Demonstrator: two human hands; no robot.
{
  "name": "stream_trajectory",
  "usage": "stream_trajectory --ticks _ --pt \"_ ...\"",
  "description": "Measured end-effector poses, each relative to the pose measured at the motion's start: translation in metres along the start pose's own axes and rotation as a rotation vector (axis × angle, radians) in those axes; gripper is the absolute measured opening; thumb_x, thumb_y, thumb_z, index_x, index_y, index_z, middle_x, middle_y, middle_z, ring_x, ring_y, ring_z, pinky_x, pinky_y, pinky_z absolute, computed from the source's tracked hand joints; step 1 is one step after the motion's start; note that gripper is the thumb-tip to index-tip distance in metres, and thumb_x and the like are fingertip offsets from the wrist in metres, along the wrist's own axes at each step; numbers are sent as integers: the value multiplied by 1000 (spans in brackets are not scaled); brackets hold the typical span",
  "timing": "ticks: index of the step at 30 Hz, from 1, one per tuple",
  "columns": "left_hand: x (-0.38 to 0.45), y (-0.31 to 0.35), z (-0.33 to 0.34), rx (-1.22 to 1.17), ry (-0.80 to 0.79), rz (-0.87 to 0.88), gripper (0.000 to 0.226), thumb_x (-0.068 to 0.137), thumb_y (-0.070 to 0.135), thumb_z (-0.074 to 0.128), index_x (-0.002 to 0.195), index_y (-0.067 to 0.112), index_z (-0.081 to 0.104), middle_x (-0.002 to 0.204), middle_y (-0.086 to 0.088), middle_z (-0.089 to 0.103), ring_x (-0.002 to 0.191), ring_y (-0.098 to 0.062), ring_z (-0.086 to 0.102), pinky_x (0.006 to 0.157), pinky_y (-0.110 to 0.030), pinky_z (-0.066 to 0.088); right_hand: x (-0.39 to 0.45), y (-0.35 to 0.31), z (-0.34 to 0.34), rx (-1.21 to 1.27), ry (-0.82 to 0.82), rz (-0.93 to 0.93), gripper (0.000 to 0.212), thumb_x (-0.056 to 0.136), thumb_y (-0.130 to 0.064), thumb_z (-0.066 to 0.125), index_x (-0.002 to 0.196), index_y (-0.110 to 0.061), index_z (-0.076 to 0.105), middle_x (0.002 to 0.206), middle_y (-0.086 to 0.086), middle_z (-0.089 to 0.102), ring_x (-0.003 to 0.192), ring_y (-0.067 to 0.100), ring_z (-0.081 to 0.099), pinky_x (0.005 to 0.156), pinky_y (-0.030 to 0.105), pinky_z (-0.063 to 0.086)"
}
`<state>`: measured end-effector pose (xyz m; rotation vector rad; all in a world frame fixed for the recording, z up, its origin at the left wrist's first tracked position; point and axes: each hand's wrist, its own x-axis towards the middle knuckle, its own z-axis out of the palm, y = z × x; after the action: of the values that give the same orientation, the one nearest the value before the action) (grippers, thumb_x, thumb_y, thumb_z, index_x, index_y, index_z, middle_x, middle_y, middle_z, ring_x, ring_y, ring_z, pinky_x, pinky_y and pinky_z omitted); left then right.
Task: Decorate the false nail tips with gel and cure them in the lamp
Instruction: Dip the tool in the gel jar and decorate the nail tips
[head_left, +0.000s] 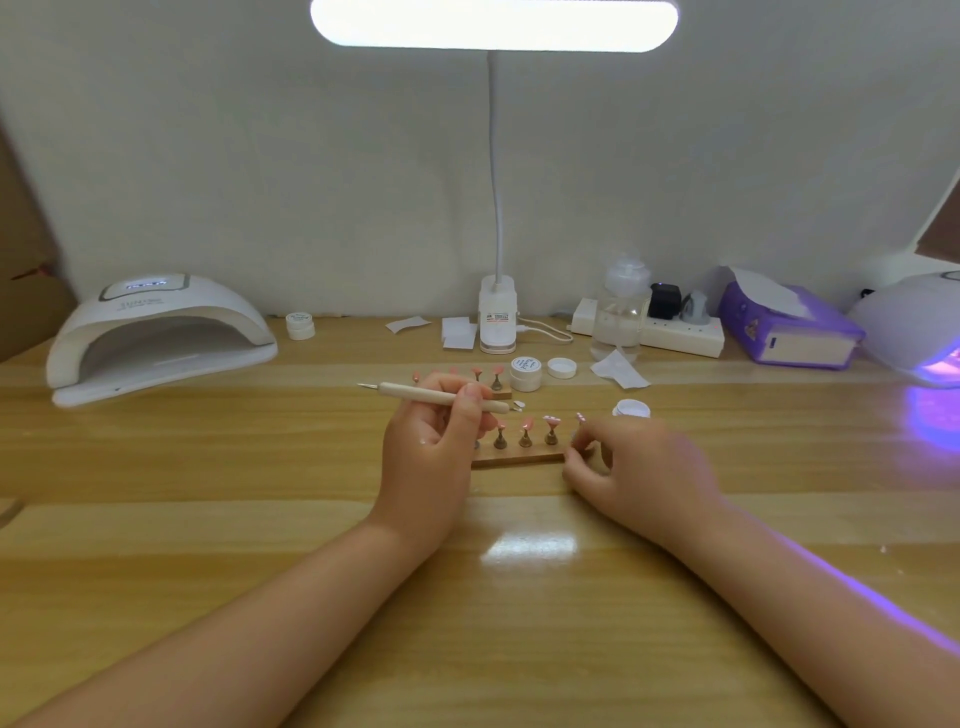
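A wooden strip (519, 460) at the table's middle carries several pink nail tips (525, 424) on small metal stands. My left hand (434, 441) grips a pale dotting tool (441, 396) held level, its metal point facing left. My right hand (628, 470) pinches the rightmost stand (578, 434) at the strip's right end. A second strip with pink tips (496, 375) sits behind, partly hidden by my left hand. An open gel pot (525, 372) and its lid (562, 367) lie beyond. A white curing lamp (156, 338) stands at the left, another lamp (919, 332) glows purple at the right.
A clip-on desk light (497, 317) stands at the back centre, with a clear pump bottle (621, 306), a power strip (680, 332) and a purple tissue pack (789, 327) to its right. A shut gel pot (300, 326), another pot (631, 409) and paper wipes (618, 369) lie around.
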<state>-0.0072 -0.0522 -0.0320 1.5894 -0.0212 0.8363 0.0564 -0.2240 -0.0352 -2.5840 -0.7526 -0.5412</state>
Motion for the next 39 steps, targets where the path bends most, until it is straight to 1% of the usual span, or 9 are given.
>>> stream_trajectory --ticks 2,5,7,12,17,21,27,36,39 --pt "0 -1 0 2 -5 2 16 86 32 51 79 23 62 71 7 68 67 -5 63 61 -18 51 -1 -2 0 -6 -2 -75 17 85 -37 57 91 -28 69 58 -20 43 59 3 42 48 15 26" --pt "0 -1 0 4 -8 1 17 86 32 51 80 21 62 72 7 68 67 -4 63 61 -17 51 -2 -6 3 -27 -48 -119 26 90 -39 49 107 -34 68 83 -13 65 80 6 58 58 22 41" --pt "0 -2 0 2 -6 1 16 86 32 51 80 21 62 72 9 69 67 -4 63 60 -17 51 -2 -7 4 -59 -54 -124 29 92 -40 44 111 -36 66 92 -11 68 87 9 61 60 23 45" --pt "0 -1 0 8 -7 5 15 87 32 51 80 23 62 71 7 68 66 -4 63 61 -19 51 -3 -9 5 -73 -63 -137 29 92 -39 44 110 -36 67 92 -11 69 87 10 62 55 22 40" --pt "-1 -1 -1 12 -7 5 16 88 31 51 80 22 62 72 6 68 66 -5 62 61 -20 52 2 -7 3 -228 -77 -62 38 90 -46 39 87 -24 70 72 -6 65 68 11 59 45 20 34" --pt "0 -1 0 14 1 1 16 86 32 51 79 24 62 72 4 68 66 -6 63 62 -22 52 1 -11 1 -253 -85 -68 39 90 -48 37 92 -25 69 79 -7 65 73 11 60 49 21 38" --pt "1 -1 1 13 10 1 16 86 32 51 79 22 62 69 8 67 65 -4 62 61 -21 51 3 -23 4 27 -83 34 27 90 -41 48 97 -25 69 77 -6 66 78 13 59 60 27 49" --pt "1 -3 2 -15 4 -9 16 86 31 51 80 19 61 72 6 68 66 -4 64 62 -15 49 11 -30 14 3 -142 38 37 95 -46 40 93 -26 71 87 -4 70 96 15 62 67 33 52" --pt "1 -3 3 -18 7 -16 16 85 32 52 79 20 61 72 4 68 66 -4 64 62 -16 50 12 -32 15 -39 -131 24 38 96 -47 39 96 -26 70 86 -2 70 92 18 62 66 33 51"
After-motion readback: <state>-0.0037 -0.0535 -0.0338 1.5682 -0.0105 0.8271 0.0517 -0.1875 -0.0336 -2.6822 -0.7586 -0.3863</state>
